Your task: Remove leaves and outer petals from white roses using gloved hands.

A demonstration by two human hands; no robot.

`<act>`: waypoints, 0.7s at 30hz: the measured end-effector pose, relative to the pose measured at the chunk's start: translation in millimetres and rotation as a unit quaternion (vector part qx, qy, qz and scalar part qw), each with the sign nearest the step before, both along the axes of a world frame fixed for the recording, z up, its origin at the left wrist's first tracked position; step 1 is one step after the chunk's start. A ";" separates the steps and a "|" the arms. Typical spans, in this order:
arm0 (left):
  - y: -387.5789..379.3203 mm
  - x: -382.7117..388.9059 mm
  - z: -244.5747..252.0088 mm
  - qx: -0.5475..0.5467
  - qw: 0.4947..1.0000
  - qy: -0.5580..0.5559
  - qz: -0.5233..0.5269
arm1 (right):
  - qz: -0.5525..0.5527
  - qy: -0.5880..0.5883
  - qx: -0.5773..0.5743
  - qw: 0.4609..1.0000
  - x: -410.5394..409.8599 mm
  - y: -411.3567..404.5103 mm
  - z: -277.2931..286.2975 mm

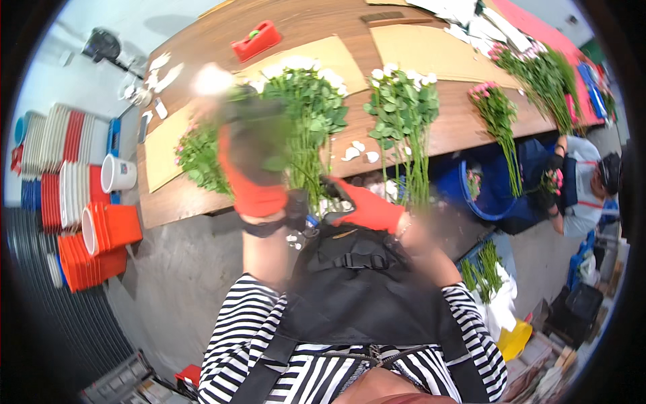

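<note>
My left hand (255, 156), in a red and black glove, is raised over the table's near left part and blurred by motion. A blurred white rose (212, 80) shows just beyond its fingers, and a leafy stem slants out below the hand; the grip looks closed around it. My right hand (371, 206), gloved the same way, is before my apron at the table edge. Its thumb and fingers form a curve beside the lower stems of a bunch of white roses (305, 91); whether it pinches a stem is unclear. Pink flowers (189, 146) lie left of my left hand.
On the wooden table (313, 20) are a red tape dispenser (256, 40), cardboard sheets (424, 50) and another white rose bunch (404, 101). A co-worker (580, 187) holds pink flowers by a blue bin (487, 197). Orange buckets (121, 230) stand at left.
</note>
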State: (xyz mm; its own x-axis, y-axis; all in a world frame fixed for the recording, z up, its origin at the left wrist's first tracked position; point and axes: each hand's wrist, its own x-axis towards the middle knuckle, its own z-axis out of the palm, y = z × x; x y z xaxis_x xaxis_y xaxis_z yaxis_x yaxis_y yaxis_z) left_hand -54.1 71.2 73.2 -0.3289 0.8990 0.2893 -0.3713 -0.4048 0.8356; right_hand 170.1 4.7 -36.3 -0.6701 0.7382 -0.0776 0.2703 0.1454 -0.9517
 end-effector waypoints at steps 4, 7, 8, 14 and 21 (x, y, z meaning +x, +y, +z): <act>19.1 -39.4 10.7 0.043 0.985 -0.164 -0.010 | 0.002 0.090 -0.097 0.991 5.3 -3.4 -3.4; 30.2 -61.7 -16.1 0.066 0.976 -0.197 -0.071 | -0.107 0.178 -0.256 0.944 29.4 -2.4 -14.7; 35.8 -75.7 -39.8 -0.007 0.980 -0.181 -0.078 | -0.213 0.206 -0.257 0.920 37.3 -5.3 -13.1; 28.3 -57.4 -179.1 -0.121 0.947 0.296 -0.041 | -0.485 0.154 -0.067 0.858 124.5 -10.4 -112.5; -7.1 -24.0 -265.1 -0.339 0.624 0.701 0.064 | -0.556 -0.261 0.023 0.789 180.8 9.0 -182.2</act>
